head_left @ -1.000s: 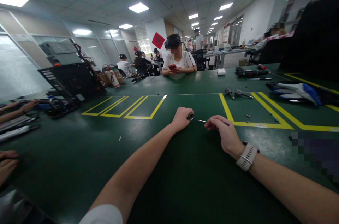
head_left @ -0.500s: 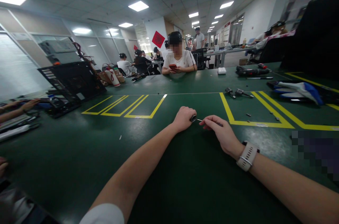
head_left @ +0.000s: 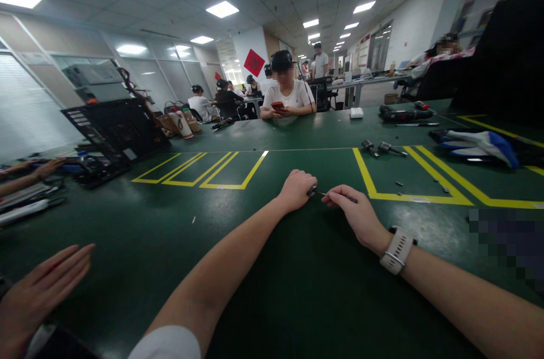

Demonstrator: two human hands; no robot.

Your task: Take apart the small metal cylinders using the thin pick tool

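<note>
My left hand (head_left: 296, 191) is closed round a small, dark, round metal part (head_left: 312, 191) just above the green table. Only the part's right end shows past the fingers. In my right hand (head_left: 349, 206) is a thin metal tool (head_left: 321, 194), pinched between thumb and fingers, its tip pointing left at the part. Whether the tip sits inside the part or only touches it, I cannot tell. Most of the tool is hidden, so its exact kind is unclear. Two similar dark metal parts with shafts, one (head_left: 369, 148) beside the other (head_left: 391, 149), lie farther right.
Several tiny metal pieces (head_left: 445, 190) lie inside the yellow tape outline (head_left: 420, 199) at right. Beyond are gloves (head_left: 480, 145) and a black-and-red power tool (head_left: 406, 114). A black panel (head_left: 119, 127) leans at left. Another person's hand (head_left: 51, 288) reaches in at lower left.
Another person's open hand has come in at the lower left. My left hand has turned the metal part slightly; both my hands stay in nearly the same place.
</note>
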